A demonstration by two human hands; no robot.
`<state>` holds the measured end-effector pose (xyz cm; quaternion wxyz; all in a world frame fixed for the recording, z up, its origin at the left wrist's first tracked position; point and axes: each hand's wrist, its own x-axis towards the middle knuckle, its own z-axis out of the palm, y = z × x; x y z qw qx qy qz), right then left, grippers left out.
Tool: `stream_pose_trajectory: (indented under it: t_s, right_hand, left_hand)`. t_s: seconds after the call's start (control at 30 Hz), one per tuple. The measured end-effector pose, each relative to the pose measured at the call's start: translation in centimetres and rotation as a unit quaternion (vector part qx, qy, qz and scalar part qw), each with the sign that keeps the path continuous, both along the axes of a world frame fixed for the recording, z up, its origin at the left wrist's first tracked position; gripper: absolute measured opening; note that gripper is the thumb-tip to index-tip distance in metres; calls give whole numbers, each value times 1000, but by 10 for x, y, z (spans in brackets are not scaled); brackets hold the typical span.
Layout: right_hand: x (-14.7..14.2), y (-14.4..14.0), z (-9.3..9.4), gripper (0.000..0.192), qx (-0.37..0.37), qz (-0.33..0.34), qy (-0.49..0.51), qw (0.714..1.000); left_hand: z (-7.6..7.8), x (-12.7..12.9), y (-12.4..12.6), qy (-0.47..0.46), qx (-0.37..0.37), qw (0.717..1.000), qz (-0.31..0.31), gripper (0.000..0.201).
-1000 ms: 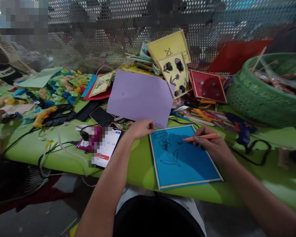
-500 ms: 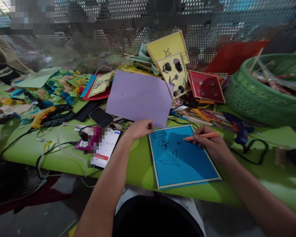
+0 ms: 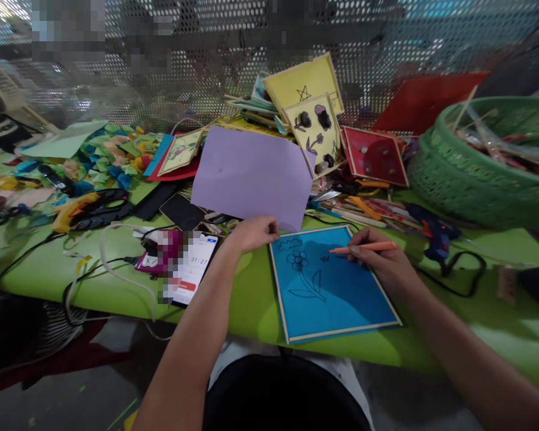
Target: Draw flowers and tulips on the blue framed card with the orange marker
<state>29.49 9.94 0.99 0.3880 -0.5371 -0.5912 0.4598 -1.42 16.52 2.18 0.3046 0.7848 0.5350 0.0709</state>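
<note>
The blue card [image 3: 330, 287] lies flat on the green worktop [image 3: 251, 299], close to its near edge, with a pale strip frame around it and a flower drawn on its left half. The right hand [image 3: 381, 263] is closed on an orange pen [image 3: 363, 247], its tip down on the card just right of the flower. The left hand [image 3: 251, 233] rests with curled fingers at the card's far left corner, touching or nearly touching the frame; whether it presses down cannot be told.

The card looks light, thin and fairly stiff thanks to the frame, so it would likely slide on the smooth worktop unless pinned at a corner. The frame edge seems the best place to hold it, clear of the ink. The pen is slim and light, and is pinched near its tip.

Beyond the card lies a purple sheet [image 3: 254, 176]; left of the card, a phone [image 3: 193, 269]; right of it, a blue glue gun [image 3: 435, 236]; further right, a green basket [image 3: 480, 173].
</note>
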Motion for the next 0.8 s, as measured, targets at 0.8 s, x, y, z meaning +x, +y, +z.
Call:
stream_pose_trajectory:
  t_s: [0.8]
  right_hand:
    - [-2, -3, -4, 25, 15, 66, -42, 997]
  left_hand:
    - [8, 3, -2, 16, -7, 1000, 5, 13]
